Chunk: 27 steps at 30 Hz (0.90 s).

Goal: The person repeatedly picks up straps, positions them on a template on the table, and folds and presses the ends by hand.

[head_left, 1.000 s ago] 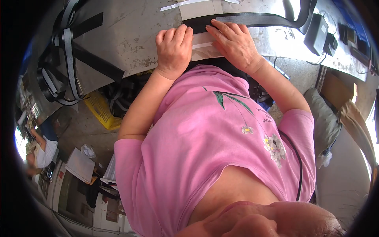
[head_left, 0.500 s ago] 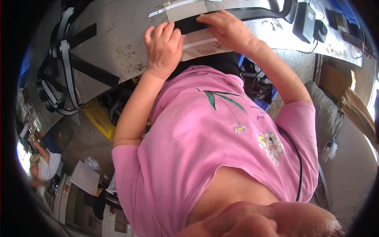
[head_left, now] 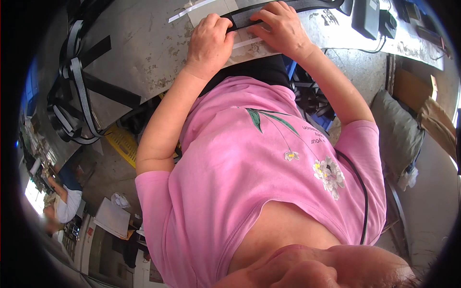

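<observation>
A grey strap with black edges (head_left: pixel 243 19) runs along the metal bench top, its black end between my hands. My left hand (head_left: pixel 210 47) is closed, thumb and fingertips pinching that black end. To the right, my right hand (head_left: pixel 283 30) curls over the strap, with fingers and thumb on either side of it. The strap continues past my right hand toward the upper right. Under it lies a pale patch (head_left: pixel 201 13) on the bench. The undersides of both grips are hidden.
More black and grey straps (head_left: pixel 79 86) hang over the bench's left side. Black power adapters (head_left: pixel 366 19) sit at the upper right, with a cable. Below are a yellow crate (head_left: pixel 122 146) and a grey cushion (head_left: pixel 396 132). Another person (head_left: pixel 67 206) is at lower left.
Both hands have moved up the view, the left also rightward. My left fingers have closed on the strap's black end, and my right hand has gone from lying over the strap to gripping it.
</observation>
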{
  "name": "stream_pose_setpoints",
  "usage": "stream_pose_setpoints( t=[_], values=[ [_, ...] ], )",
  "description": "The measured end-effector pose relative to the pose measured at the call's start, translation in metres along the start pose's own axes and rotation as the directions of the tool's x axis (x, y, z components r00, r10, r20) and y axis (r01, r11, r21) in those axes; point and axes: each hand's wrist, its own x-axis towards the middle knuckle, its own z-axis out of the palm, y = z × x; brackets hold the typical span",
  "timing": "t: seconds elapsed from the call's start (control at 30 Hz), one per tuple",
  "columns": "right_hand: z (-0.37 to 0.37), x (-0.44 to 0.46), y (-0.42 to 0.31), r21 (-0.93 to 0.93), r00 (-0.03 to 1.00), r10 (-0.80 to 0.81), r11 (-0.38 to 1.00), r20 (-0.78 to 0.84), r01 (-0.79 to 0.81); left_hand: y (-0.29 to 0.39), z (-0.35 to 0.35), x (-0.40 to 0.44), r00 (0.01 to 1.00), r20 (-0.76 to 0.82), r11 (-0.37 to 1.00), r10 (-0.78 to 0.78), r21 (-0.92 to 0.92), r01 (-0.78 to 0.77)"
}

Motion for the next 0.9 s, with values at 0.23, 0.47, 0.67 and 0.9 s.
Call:
stream_pose_setpoints(
  t=[0.23, 0.47, 0.67, 0.9],
  values=[
    [-0.001, 0.021, -0.007, 0.024, 0.994, 0.071, 0.997, 0.089, -0.073, -0.004, 0.005, 0.000, 0.997, -0.069, 0.999, -0.023, -0.034, 0.021],
    [-0.004, 0.034, -0.014, 0.005, 0.942, 0.267, 0.962, 0.203, -0.274, -0.007, 0.007, -0.002, 0.992, -0.126, 0.999, -0.006, -0.046, 0.001],
    [-0.001, 0.040, -0.014, -0.043, 0.919, 0.311, 0.950, 0.242, -0.311, -0.008, 0.007, -0.004, 0.990, -0.136, 0.998, 0.045, -0.031, -0.049],
    [-0.004, 0.040, -0.010, 0.013, 0.922, 0.279, 0.956, 0.269, -0.293, -0.003, -0.003, -0.016, 0.980, -0.031, 0.972, 0.195, 0.142, -0.189]
  ],
)
